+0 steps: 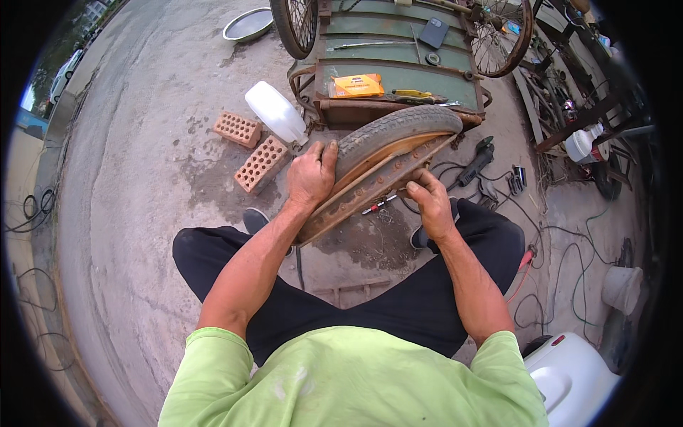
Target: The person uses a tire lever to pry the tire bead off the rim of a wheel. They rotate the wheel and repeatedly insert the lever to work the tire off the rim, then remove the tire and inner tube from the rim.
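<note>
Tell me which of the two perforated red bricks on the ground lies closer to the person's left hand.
The nearer brick, the one lying right beside the left hand on the tyre. The other brick sits farther away up-left, beyond the white plastic jug.

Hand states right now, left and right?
Left hand: closed on the tyre.
Right hand: gripping the rusty wheel rim.

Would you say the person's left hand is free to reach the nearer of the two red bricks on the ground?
Probably not at once. The left hand grips the tyre of the rusty wheel and would have to let go; otherwise the nearer brick lies just beside it on open concrete, nothing between.
</note>
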`<state>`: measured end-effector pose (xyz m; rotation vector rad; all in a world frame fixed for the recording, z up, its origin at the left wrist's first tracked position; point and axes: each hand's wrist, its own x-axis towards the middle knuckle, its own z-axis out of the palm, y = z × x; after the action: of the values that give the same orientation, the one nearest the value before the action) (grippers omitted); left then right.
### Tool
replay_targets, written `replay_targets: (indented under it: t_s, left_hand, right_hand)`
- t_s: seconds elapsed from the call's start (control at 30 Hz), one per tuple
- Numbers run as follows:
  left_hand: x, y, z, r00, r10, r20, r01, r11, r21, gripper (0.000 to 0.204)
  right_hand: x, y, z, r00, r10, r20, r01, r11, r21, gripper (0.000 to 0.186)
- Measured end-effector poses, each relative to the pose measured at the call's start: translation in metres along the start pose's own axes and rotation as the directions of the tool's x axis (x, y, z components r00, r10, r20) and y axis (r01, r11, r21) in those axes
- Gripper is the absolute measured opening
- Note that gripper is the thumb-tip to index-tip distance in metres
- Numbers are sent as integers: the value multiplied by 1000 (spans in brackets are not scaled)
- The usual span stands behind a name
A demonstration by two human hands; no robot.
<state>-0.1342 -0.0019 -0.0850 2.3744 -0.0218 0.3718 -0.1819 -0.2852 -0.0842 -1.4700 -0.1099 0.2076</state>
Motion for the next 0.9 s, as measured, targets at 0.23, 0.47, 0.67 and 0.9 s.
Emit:
replay_targets:
  t_s: [0.23, 0.47, 0.67, 0.9]
  left_hand:
    - [-2, 48, 7, 994, -36, 99, 28, 996, 82, 69]
    - [7, 72, 18, 988, -63, 144, 43, 990, 136, 69]
    - [16, 80, 25, 994, -55, 89, 43, 989, 139, 69]
    - [21, 91, 30, 988, -79, 134, 59, 988, 143, 70]
  right_hand:
    - [-15, -12, 30, 969, 52, -243, -56, 998, -7, 74]
    - [-49, 0, 48, 990, 124, -64, -131, 983, -125, 65]
    - [-53, -16, 58, 996, 92, -3, -90, 960, -266, 53]
    - [-51, -9, 73, 1000, -6, 17, 12, 924, -382, 44]
